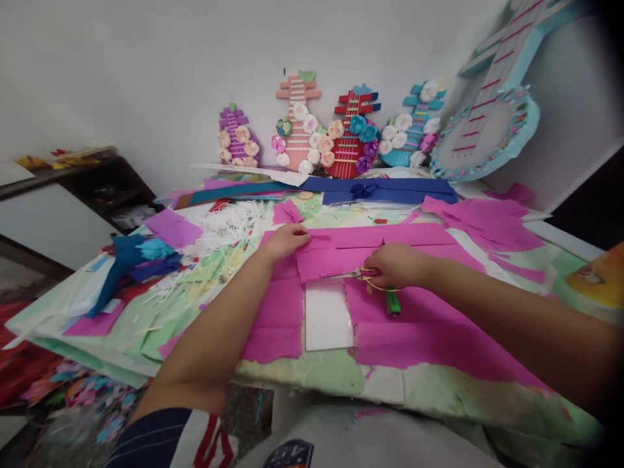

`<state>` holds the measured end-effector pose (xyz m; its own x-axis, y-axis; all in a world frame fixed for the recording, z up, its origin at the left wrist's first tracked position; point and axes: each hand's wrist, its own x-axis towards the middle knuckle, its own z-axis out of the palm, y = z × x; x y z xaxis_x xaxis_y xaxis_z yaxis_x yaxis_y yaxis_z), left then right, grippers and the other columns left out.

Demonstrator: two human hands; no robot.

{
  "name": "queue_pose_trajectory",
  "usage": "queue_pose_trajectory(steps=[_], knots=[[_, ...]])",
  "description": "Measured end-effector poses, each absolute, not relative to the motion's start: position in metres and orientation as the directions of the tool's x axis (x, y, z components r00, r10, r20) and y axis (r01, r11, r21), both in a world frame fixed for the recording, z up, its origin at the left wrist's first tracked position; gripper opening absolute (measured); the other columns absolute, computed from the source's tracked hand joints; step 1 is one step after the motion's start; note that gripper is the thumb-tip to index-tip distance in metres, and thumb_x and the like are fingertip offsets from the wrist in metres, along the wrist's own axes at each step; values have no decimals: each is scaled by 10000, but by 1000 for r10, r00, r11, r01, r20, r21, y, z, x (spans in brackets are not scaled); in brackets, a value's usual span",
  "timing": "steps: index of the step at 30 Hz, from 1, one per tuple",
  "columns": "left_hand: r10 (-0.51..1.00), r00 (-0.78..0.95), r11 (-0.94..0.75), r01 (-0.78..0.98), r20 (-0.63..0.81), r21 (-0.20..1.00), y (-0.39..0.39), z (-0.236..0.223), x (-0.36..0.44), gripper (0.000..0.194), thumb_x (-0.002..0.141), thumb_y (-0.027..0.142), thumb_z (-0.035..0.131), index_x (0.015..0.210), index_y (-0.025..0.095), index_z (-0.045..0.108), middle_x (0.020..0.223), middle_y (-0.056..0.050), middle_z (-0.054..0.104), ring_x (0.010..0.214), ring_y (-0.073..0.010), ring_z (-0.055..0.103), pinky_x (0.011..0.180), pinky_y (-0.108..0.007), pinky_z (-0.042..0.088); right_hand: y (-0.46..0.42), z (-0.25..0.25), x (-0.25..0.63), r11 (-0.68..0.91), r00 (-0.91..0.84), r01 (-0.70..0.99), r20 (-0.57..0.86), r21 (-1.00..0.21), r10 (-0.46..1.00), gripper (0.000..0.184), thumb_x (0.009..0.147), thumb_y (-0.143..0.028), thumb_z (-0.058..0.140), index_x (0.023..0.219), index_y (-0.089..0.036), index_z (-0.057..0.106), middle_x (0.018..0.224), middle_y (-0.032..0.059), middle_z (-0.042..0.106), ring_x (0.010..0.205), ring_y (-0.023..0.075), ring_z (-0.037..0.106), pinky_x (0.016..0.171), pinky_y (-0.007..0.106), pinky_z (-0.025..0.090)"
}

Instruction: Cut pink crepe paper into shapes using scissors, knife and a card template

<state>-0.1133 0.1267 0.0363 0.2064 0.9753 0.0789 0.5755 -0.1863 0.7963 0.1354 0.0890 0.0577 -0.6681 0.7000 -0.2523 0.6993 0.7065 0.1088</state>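
Note:
My right hand (390, 266) grips a pair of scissors (358, 273) with gold-coloured handles. Their blades point left along the lower edge of a pink paper strip (324, 263). My left hand (287, 240) is closed at the strip's upper left, thumb and fingers pinching the pink paper there. Below the strip, a white rectangle (328, 317) shows through a gap in the larger pink sheet (414, 341). A green object (392, 302) shows just under my right hand; its kind is partly hidden.
Several decorated paper-flower guitars (348, 140) lean on the back wall, with a larger light-blue one (509, 130) at the right. Blue strips (390, 190) lie behind the pink paper. White shredded strands (229, 227) and paper scraps (173, 227) cover the table's left.

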Motion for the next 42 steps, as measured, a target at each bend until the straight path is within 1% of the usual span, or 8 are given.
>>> queue_pose_trajectory(steps=[4, 10, 18, 22, 27, 31, 35, 42], knots=[[974, 212, -192, 562, 84, 805, 126, 37, -113, 245, 629, 376, 534, 677, 140, 579, 616, 12, 528, 588, -120, 464, 559, -240, 344, 87, 58, 135, 695, -656, 712, -256, 101, 710, 285, 680, -415, 441, 705, -178, 598, 708, 66, 615, 623, 174, 536, 499, 256, 261], [976, 195, -189, 559, 93, 807, 126, 36, -114, 234, 638, 367, 532, 681, 140, 573, 607, 18, 515, 576, -113, 453, 555, -238, 341, 84, 58, 131, 671, -650, 728, -168, 144, 741, 372, 686, -488, 418, 784, -177, 599, 780, 89, 619, 696, 208, 550, 516, 258, 289], [979, 179, -181, 579, 93, 795, 124, 42, -115, 204, 639, 341, 538, 669, 144, 579, 601, 21, 519, 578, -118, 459, 554, -241, 334, 83, 57, 117, 691, -659, 705, -215, 157, 721, 391, 693, -476, 420, 821, -158, 609, 815, 110, 621, 729, 226, 565, 538, 281, 323], [981, 163, -180, 568, 105, 803, 123, 42, -115, 193, 644, 332, 538, 694, 151, 581, 624, 17, 531, 589, -119, 466, 560, -240, 344, 83, 56, 109, 707, -670, 690, -232, 154, 705, 431, 692, -510, 421, 844, -153, 608, 836, 121, 620, 740, 235, 565, 532, 281, 329], [983, 153, -173, 558, 105, 812, 123, 41, -118, 191, 633, 326, 546, 692, 148, 580, 629, 14, 533, 590, -118, 467, 561, -240, 344, 86, 50, 105, 734, -701, 658, -223, 166, 678, 414, 690, -504, 420, 812, -156, 608, 796, 116, 617, 705, 229, 565, 524, 271, 317], [985, 149, -160, 549, 93, 820, 120, 40, -120, 199, 629, 336, 542, 681, 147, 576, 605, 21, 517, 569, -112, 458, 547, -236, 338, 87, 46, 108, 750, -722, 647, -206, 138, 661, 397, 683, -508, 415, 757, -165, 600, 760, 101, 613, 678, 214, 558, 494, 258, 282], [988, 129, -141, 546, 83, 826, 119, 39, -122, 205, 632, 344, 538, 674, 147, 575, 580, 25, 499, 540, -105, 438, 521, -233, 322, 88, 48, 111, 756, -731, 638, -191, 150, 655, 336, 677, -459, 431, 740, -171, 592, 745, 87, 613, 663, 203, 556, 472, 250, 248], [991, 101, -129, 536, 89, 834, 119, 39, -121, 212, 622, 350, 557, 670, 145, 580, 583, 23, 500, 541, -103, 433, 521, -231, 323, 87, 54, 113, 741, -711, 650, -210, 168, 671, 346, 685, -460, 427, 756, -170, 603, 753, 87, 620, 679, 200, 558, 486, 242, 260]])
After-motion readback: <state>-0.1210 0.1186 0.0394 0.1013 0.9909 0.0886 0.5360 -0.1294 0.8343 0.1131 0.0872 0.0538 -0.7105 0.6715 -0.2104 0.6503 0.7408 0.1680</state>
